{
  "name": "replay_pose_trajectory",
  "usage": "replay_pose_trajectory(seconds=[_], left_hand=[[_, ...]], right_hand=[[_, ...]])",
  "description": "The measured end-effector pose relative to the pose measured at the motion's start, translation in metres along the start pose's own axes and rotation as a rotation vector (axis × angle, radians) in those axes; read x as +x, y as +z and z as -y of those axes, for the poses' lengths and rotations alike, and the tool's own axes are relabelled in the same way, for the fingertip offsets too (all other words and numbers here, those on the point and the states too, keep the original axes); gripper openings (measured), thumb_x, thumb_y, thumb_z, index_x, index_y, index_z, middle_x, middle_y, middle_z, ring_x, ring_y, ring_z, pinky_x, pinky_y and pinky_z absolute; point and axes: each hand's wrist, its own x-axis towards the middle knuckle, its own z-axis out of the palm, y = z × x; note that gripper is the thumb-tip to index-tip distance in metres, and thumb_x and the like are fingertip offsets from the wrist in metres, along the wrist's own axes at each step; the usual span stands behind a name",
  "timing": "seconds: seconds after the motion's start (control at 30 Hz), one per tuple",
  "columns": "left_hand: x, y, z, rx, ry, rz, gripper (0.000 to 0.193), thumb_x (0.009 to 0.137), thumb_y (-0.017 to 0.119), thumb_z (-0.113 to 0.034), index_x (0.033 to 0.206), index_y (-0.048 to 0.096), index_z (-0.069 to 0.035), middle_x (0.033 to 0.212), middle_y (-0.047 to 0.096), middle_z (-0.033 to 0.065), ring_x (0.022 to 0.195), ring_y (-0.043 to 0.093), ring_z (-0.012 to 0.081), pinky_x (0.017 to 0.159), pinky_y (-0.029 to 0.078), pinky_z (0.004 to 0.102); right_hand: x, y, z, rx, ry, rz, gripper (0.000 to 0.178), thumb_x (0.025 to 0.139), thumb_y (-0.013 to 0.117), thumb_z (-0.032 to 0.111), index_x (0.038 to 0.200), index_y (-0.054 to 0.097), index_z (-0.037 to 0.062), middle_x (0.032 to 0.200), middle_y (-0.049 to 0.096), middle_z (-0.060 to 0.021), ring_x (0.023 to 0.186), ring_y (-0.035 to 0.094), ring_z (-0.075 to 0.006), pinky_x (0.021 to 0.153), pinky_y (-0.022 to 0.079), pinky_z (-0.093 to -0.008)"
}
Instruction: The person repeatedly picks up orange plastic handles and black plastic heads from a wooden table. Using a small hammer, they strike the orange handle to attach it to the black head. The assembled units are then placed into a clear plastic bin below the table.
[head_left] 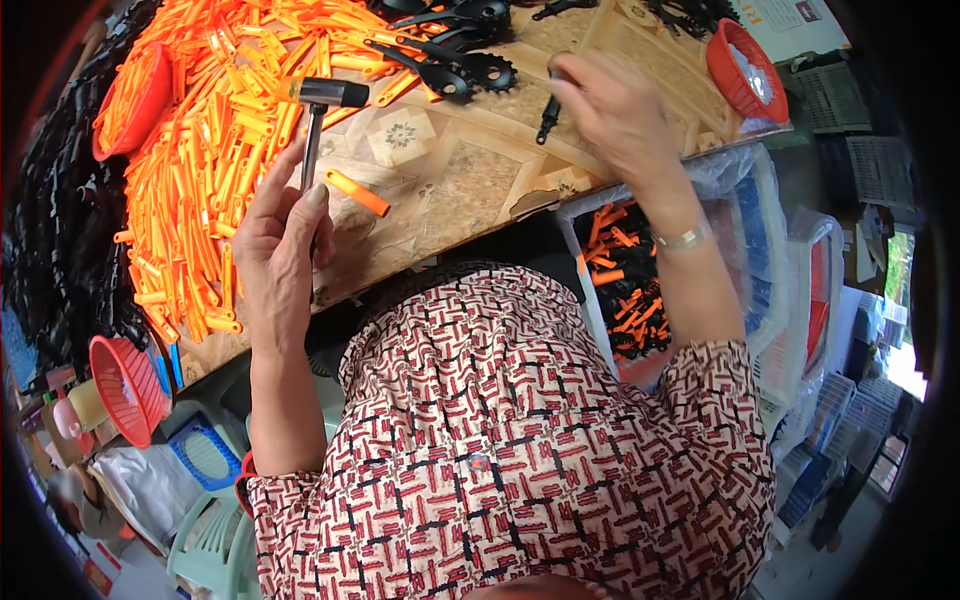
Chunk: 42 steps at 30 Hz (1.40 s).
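My left hand [280,240] is closed round the thin metal shaft of a small mallet [335,93]. Its head is up, black on one end and yellowish on the other. A single orange plastic handle [357,192] lies on the table just right of that hand. My right hand [625,115], slightly blurred, is raised over the table's right part and grips a slim black plastic rod [548,115] that points down from its fingertips. The rod's upper end is hidden in the fingers. Black kitchen utensils [465,75], among them a spoon and a toothed pasta server, lie between the two hands, farther back.
A large heap of orange handles [215,170] covers the table's left, with a red basket [140,100] in it. Black parts [70,220] pile up beyond. Another red basket [745,70] stands at the far right. Below the table edge a bin [625,280] contains orange and black pieces.
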Motion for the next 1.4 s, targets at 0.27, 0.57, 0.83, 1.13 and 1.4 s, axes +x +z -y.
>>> replay_pose_trajectory(seconds=[0.27,0.57,0.83,1.13,1.4], left_hand=[[0.02,-0.022,-0.016,0.538,-0.003,-0.167,0.03,0.092,0.075,-0.017,0.119,0.073,-0.004,0.069,0.047,-0.0065,0.062,0.043,0.0044,0.054,0.035,0.0239],[0.093,-0.002,0.016,1.086,0.416,-0.092,0.025,0.089,0.072,-0.026,0.102,0.073,-0.005,0.1,0.065,0.0129,0.091,0.065,0.0332,0.079,0.05,0.0434],[0.064,-0.003,-0.012,0.553,0.031,0.167,0.024,0.092,0.074,-0.019,0.108,0.073,-0.001,0.085,0.069,0.0053,0.071,0.063,0.0118,0.062,0.048,0.0281],[0.031,0.039,-0.005,0.569,0.155,0.666,0.018,0.089,0.074,-0.009,0.104,0.074,0.002,0.086,0.072,0.0074,0.08,0.067,0.0162,0.074,0.051,0.0302],[0.035,0.045,-0.007,0.786,0.21,0.678,0.02,0.088,0.074,-0.015,0.102,0.075,-0.001,0.086,0.071,0.0137,0.08,0.068,0.0234,0.075,0.052,0.0345]], right_hand=[[0.056,0.074,0.002,0.1,-0.066,0.054,0.02,0.09,0.07,0.022,0.099,0.066,0.0051,0.089,0.065,-0.0122,0.091,0.062,-0.0322,0.083,0.049,-0.042],[0.013,0.024,0.041,0.22,0.068,-0.017,0.013,0.089,0.068,0.013,0.099,0.065,0.0049,0.089,0.068,-0.0127,0.081,0.067,-0.0325,0.07,0.052,-0.0418],[-0.073,-0.006,0.104,0.337,0.271,0.119,0.014,0.088,0.073,0.012,0.098,0.07,0.0024,0.077,0.06,-0.0108,0.07,0.061,-0.0297,0.064,0.048,-0.0403],[-0.086,0.001,0.103,1.311,1.197,0.637,0.031,0.102,0.061,0.028,0.09,0.07,0.0006,0.067,0.065,-0.0033,0.056,0.064,-0.0118,0.047,0.041,-0.0212],[-0.085,0.003,0.102,1.425,1.267,0.618,0.03,0.101,0.062,0.027,0.091,0.07,-0.0006,0.065,0.065,-0.004,0.052,0.064,-0.0134,0.045,0.04,-0.0215]])
